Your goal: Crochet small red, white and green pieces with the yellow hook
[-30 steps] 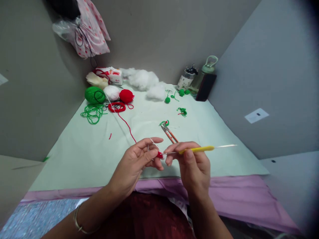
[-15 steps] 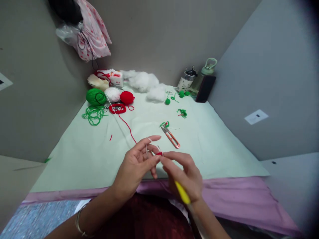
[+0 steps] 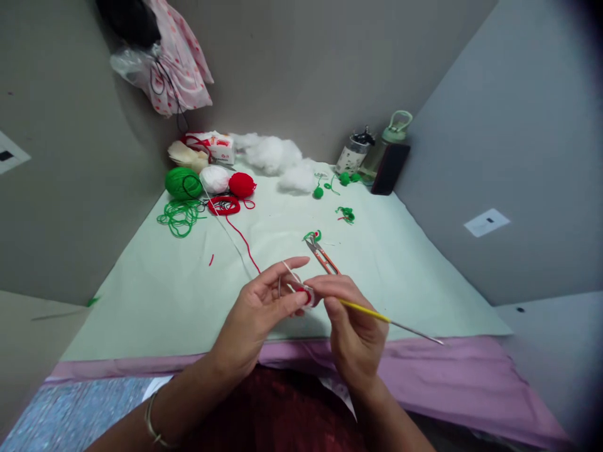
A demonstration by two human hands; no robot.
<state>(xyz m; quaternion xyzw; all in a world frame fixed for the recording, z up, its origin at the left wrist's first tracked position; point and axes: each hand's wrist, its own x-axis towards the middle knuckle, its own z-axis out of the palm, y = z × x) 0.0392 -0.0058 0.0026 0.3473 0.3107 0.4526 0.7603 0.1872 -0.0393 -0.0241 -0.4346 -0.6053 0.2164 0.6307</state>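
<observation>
Between thumb and fingers, my left hand (image 3: 264, 301) pinches a small red and white crochet piece (image 3: 307, 296). White yarn (image 3: 291, 271) runs taut over its raised index finger down to the piece. My right hand (image 3: 358, 320) is closed around a crochet hook (image 3: 365, 308) with a yellow grip; its bare metal end points right, and its other tip meets the piece, partly hidden by fingers. A red strand (image 3: 244, 242) leads from the table toward my left hand. Just beyond the hands lie orange-handled thread snips (image 3: 325, 258), their near end covered by my right hand.
Balls of green (image 3: 183, 183), white (image 3: 215, 179) and red yarn (image 3: 242, 185) sit at back left. White stuffing (image 3: 273, 155) lies along the back wall. Small green crocheted pieces (image 3: 346, 215) are right of centre. A phone (image 3: 390, 169) leans on a bottle (image 3: 397, 129) at back right.
The hook has swung from pointing down toward my right wrist to lying nearly level, pointing right. My right hand has turned with it. The red and white piece shows more now.
</observation>
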